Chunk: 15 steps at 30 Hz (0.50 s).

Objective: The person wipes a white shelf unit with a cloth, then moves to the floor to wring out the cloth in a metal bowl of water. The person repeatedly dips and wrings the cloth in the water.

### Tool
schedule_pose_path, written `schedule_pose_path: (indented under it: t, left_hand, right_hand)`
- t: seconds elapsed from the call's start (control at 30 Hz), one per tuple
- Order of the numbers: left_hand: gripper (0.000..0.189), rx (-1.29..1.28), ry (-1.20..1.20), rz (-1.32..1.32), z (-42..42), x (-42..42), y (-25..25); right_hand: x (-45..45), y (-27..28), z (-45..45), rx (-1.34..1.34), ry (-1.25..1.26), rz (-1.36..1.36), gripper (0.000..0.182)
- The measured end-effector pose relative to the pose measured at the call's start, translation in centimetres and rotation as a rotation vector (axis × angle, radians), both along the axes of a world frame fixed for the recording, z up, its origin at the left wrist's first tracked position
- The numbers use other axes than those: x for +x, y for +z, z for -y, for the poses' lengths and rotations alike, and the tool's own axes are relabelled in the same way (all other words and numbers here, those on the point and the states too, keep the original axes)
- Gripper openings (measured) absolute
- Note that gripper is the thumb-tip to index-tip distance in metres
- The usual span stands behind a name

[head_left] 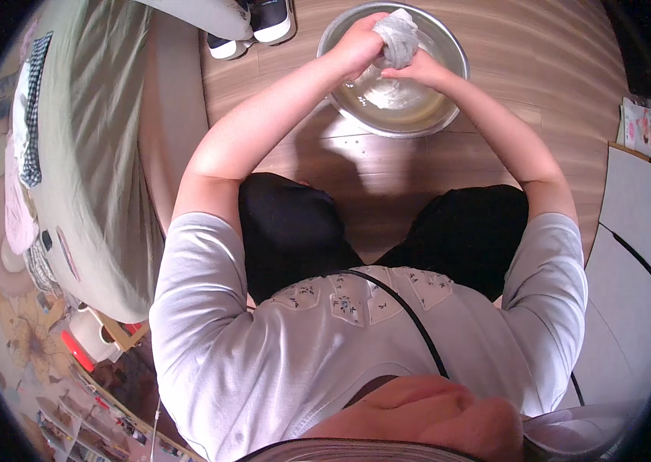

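Note:
Over a round metal basin [458, 115] on the wooden floor, both hands grip a bunched, wet-looking white cloth [399, 39]. My left hand [363, 46] closes round its left side, with the fingers partly hidden behind the cloth. At its lower right, my right hand [422, 68] holds the other part, the thumb pointing left. Below the hands, shallow, slightly yellowish water lies in the basin, and a white patch [389, 95] shows there; whether it is cloth or glare I cannot tell.
A bed or couch with a pale green cover [100, 173] stands at the left. Black shoes with white soles [272, 22] are at the top, left of the basin. At the right are a white panel [632, 260] and a printed packet [647, 133]. Small water drops [354, 141] dot the floor.

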<state>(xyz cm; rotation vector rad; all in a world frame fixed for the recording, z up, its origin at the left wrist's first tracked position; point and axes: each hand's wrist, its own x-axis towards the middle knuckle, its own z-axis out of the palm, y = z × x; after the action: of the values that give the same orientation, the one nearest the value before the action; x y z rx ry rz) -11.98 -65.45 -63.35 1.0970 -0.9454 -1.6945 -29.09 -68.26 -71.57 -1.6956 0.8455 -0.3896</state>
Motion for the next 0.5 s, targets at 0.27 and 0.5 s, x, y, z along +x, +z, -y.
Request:
schedule_pose_path:
  t: [0.27,0.5]
  left_hand:
    - [0.041,0.086,0.14,-0.08,2.1,3.2,-3.7]
    - [0.048,0.164,-0.017,0.483,1.9,6.8,-7.3]
  right_hand:
    - [-0.4,1.2,0.4,0.313,-0.156,0.056,0.049]
    - [-1.8,-0.6,2.4,0.257,-0.131,0.136,0.043]
